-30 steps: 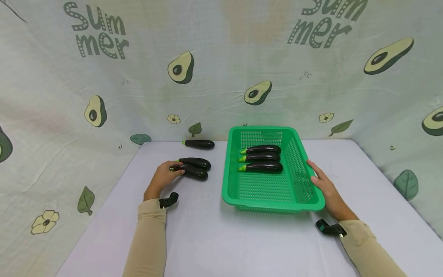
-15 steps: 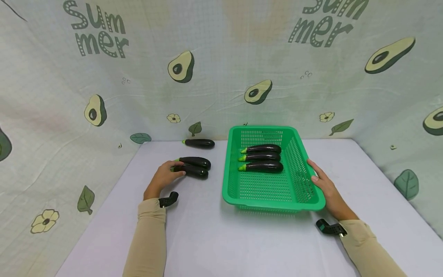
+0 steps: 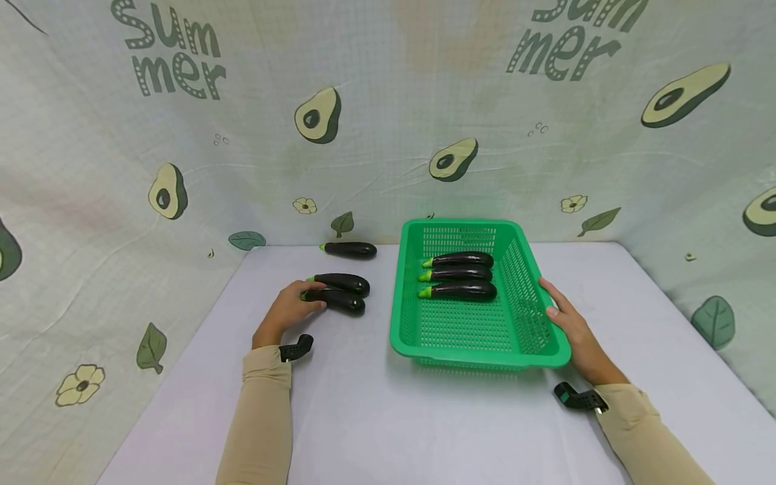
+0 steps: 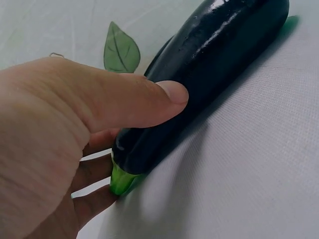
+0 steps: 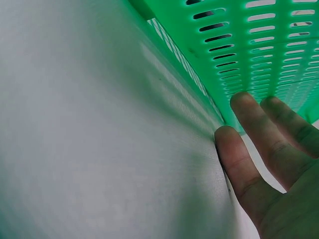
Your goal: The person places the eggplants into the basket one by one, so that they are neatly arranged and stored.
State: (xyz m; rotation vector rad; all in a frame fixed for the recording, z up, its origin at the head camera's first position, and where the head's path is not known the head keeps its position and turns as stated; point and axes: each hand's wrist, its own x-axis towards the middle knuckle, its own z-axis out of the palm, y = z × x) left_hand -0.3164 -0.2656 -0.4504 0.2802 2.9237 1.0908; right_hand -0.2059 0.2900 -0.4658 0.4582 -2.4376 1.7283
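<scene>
My left hand (image 3: 289, 311) holds a dark purple eggplant (image 3: 342, 301) near its green stem end. In the left wrist view the thumb lies along the eggplant (image 4: 209, 64), and the other fingers are partly hidden behind it. A second eggplant (image 3: 345, 283) lies right behind the held one, and a third eggplant (image 3: 351, 250) is farther back. My right hand (image 3: 572, 330) grips the right side of a green plastic basket (image 3: 395, 323), thumb at the rim. Seen from the right wrist, its fingers (image 5: 271, 149) reach along the outer slotted wall.
Inside the basket, three eggplants (image 3: 461, 274) lie side by side with stems to the left. A white cloth covers the table (image 3: 376, 424). Behind it hangs a printed curtain (image 3: 376, 67) with avocados and leaves.
</scene>
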